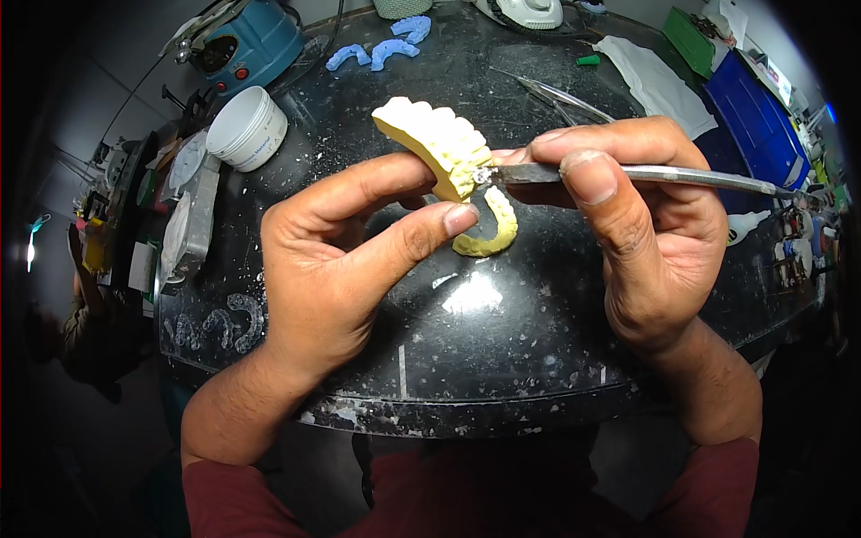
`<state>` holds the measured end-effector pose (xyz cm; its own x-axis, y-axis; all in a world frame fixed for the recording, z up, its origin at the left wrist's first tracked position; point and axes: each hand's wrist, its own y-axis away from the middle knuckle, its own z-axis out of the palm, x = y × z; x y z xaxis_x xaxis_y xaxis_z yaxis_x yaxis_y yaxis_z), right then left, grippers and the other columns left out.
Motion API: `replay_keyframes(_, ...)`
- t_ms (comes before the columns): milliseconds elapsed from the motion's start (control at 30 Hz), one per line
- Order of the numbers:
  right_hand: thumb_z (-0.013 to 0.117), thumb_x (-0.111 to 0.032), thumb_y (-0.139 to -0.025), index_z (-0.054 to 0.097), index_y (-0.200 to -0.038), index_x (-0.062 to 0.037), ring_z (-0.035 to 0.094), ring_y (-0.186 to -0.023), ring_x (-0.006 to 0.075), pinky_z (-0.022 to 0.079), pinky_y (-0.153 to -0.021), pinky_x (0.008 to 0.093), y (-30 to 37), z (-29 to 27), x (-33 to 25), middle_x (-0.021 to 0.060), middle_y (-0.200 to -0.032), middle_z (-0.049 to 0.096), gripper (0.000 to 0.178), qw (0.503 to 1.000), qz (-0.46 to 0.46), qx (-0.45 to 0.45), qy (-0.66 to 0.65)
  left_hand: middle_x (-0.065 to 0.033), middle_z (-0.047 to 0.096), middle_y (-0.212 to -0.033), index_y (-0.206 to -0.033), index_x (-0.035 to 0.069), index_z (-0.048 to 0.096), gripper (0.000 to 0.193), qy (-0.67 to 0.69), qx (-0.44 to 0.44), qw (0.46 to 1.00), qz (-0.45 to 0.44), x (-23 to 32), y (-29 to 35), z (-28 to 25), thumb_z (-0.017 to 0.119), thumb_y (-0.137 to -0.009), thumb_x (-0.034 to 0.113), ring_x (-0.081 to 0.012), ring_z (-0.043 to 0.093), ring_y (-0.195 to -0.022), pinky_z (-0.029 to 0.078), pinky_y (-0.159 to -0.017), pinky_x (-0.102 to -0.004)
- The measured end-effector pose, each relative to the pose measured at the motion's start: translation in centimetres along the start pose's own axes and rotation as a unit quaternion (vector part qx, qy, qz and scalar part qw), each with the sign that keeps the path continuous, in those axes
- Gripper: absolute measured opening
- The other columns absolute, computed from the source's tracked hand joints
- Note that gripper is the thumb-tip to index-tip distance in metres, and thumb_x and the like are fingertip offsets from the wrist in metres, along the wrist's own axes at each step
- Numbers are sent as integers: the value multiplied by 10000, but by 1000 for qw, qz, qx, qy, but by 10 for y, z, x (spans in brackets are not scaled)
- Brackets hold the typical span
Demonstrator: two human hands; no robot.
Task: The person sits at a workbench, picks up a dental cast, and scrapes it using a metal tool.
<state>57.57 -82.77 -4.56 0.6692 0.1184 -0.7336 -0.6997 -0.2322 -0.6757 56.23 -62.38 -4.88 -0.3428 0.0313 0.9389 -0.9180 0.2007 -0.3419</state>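
Pinching the yellow dental cast (438, 139) at twelve o'clock, your left fingers (414, 240) hold it above the tabletop (556, 336); your right fingers (610, 202) clasp a metal carving tool (682, 177) toward two. The cast seems light, stiff and chippable; grip its thick base.

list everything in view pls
tooth model: one, pale yellow, in left hand
second arch: one, yellow, below the model
metal tool: one, silver, in right hand
blue arches: three, blue, table's far side
tub: one, white, upper left
clear arches: several, colourless, lower left
fine tools: count unclear, silver, beyond right hand
green piece: one, green, upper right
sheet: one, white, upper right
bin: one, blue, right
machine: one, blue, upper left
table: one, black, centre
edge clutter: uncountable, mixed, both rims
sleeves: two, dark red, bottom
hands: two, bare, centre
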Motion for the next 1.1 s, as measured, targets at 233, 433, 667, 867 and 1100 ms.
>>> replay_keyframes(233, 501, -84, -973, 570, -1025, 49, 686, -894, 241, 570, -823, 344, 0, 0, -1, 169, -952, 660, 159, 1000, -1, 6, 6, -130, 689, -1039, -1082, -46, 657, 307, -29, 1, 999, 21, -2, 1, 0, 704, -779, -41, -184, 651, -959, 479, -910, -309)
replay_keyframes(433, 523, -105, -969, 583, -1016, 46, 685, -896, 236, 568, -822, 340, 1, 0, -1, 166, -962, 659, 168, 1000, 15, 12, -13, -128, 691, -1028, -1099, -50, 654, 321, -74, -14, 997, 30, 2, 1, -1, 718, -786, -14, -168, 645, -959, 479, -898, -297)
replay_keyframes(667, 535, -122, -967, 587, -1016, 41, 684, -875, 229, 570, -816, 347, 0, 1, 0, 154, -964, 662, 178, 1000, 16, -7, -15, -132, 692, -1029, -1125, -54, 645, 335, -83, -9, 996, 21, 2, 2, -2, 714, -803, 4, -165, 641, -960, 477, -892, -289)
replay_keyframes(867, 504, -131, -980, 575, -1004, 43, 685, -864, 215, 592, -784, 339, 1, 3, 2, 154, -930, 649, 190, 999, 19, 30, -34, -119, 691, -927, -1064, -58, 669, 258, -57, 14, 998, 35, -1, 1, 3, 711, -814, -7, -121, 633, -853, 488, -779, -238)
replay_keyframes(1100, 500, -131, -982, 574, -1007, 54, 686, -856, 217, 602, -771, 346, 0, 2, 1, 155, -931, 639, 200, 999, 27, 27, -22, -117, 687, -922, -1072, -58, 666, 263, -63, 7, 997, 39, -1, 1, 2, 707, -817, -10, -122, 628, -859, 483, -776, -237)
